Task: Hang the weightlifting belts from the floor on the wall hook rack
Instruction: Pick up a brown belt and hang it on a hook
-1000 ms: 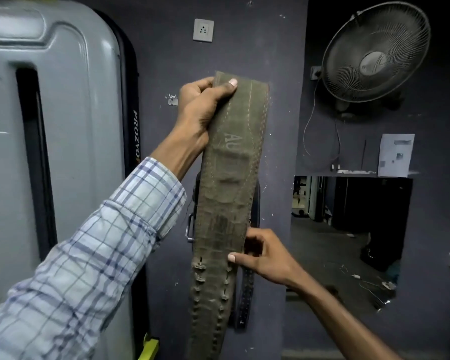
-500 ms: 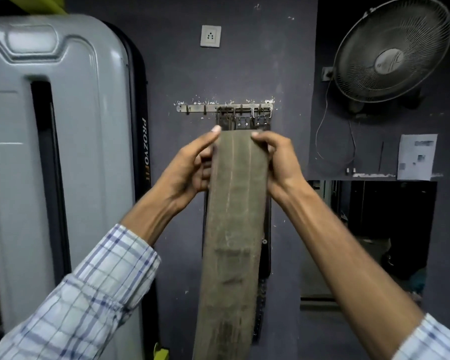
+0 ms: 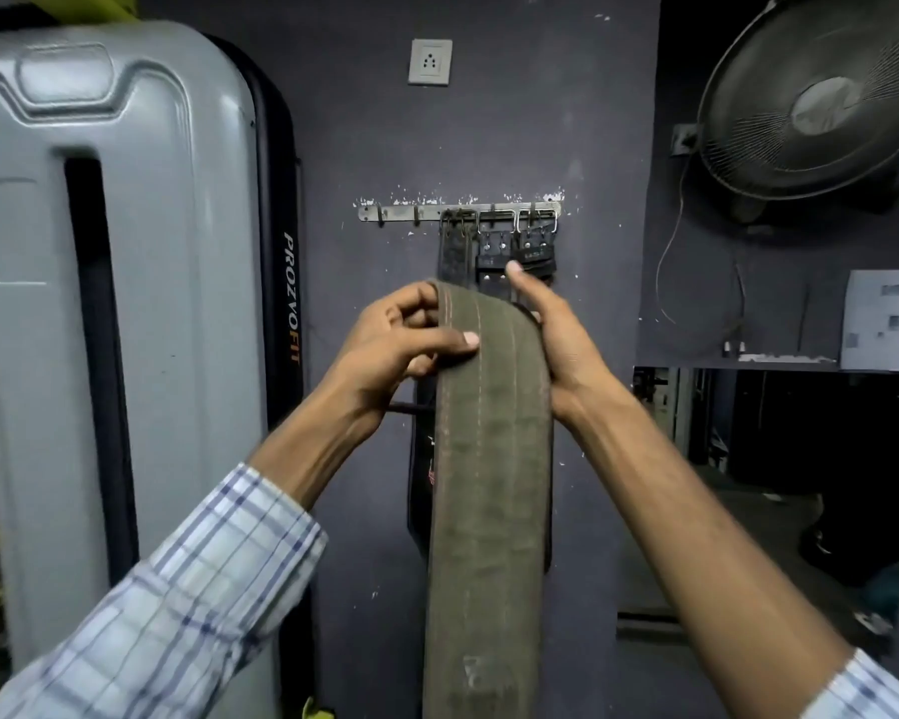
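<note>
A wide olive-green weightlifting belt [image 3: 489, 485] hangs straight down in front of me, its top end bent over away from me. My left hand [image 3: 400, 345] pinches its upper left edge, thumb across the front. My right hand [image 3: 551, 329] grips the upper right edge. Both hold the belt's top below the metal hook rack [image 3: 400, 214] on the dark wall. Black belts [image 3: 494, 251] hang by their buckles from the rack's right hooks, partly hidden behind the green belt. The two left hooks are bare.
A tall grey machine cover [image 3: 125, 303] stands upright at the left. A wall socket [image 3: 430, 62] sits above the rack. A wall fan [image 3: 821, 90] hangs at the upper right above a shelf with a paper [image 3: 883, 319] and a dark opening.
My right hand rose from the belt's middle to its top edge. Both hands lowered the belt's top, uncovering the rack, and the top end now folds over backward.
</note>
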`<state>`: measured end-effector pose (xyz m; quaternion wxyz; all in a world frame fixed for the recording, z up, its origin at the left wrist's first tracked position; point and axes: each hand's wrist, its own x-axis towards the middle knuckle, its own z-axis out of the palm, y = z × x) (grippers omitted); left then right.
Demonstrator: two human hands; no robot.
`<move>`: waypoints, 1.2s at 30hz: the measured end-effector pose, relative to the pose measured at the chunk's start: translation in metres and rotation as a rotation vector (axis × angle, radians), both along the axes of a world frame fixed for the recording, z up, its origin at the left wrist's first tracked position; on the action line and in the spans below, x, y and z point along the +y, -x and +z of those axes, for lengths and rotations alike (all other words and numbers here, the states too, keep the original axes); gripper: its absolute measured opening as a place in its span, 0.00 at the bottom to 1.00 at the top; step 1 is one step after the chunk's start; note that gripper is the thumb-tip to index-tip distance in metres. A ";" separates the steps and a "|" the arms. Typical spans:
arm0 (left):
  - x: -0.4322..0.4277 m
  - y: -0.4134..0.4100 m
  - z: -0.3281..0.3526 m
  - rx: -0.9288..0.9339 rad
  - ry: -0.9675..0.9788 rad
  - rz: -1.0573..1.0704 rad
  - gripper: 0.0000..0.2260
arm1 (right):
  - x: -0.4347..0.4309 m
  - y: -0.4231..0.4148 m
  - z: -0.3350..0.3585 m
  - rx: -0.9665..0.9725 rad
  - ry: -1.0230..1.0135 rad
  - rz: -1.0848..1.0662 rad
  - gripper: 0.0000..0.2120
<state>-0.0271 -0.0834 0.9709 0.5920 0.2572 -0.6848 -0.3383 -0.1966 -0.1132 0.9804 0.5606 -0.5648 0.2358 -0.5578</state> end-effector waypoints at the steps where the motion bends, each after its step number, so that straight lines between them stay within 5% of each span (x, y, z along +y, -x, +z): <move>1: -0.003 -0.004 -0.005 0.001 -0.010 -0.008 0.12 | -0.006 -0.006 0.001 -0.002 -0.011 -0.015 0.33; 5: -0.024 -0.037 -0.006 0.015 -0.341 -0.021 0.19 | -0.033 -0.027 -0.012 0.030 0.160 -0.145 0.08; 9: -0.062 -0.056 -0.004 -0.003 -0.483 0.055 0.21 | -0.060 -0.047 -0.033 0.020 0.305 -0.119 0.07; 17: -0.143 -0.087 0.005 -0.108 -0.138 0.246 0.05 | -0.144 -0.075 -0.033 0.055 0.110 -0.191 0.16; 22: -0.183 -0.101 0.000 -0.268 -0.059 0.214 0.10 | -0.198 -0.103 -0.003 0.059 0.060 -0.335 0.22; 28: -0.247 -0.122 0.017 -0.236 -0.016 0.368 0.17 | -0.258 -0.134 0.000 0.159 0.202 -0.556 0.21; 33: -0.330 -0.128 0.032 -0.255 0.231 0.645 0.08 | -0.318 -0.147 0.006 0.143 0.393 -0.681 0.12; 36: -0.365 -0.121 0.042 -0.269 0.387 0.815 0.15 | -0.350 -0.149 0.020 0.133 0.543 -0.744 0.08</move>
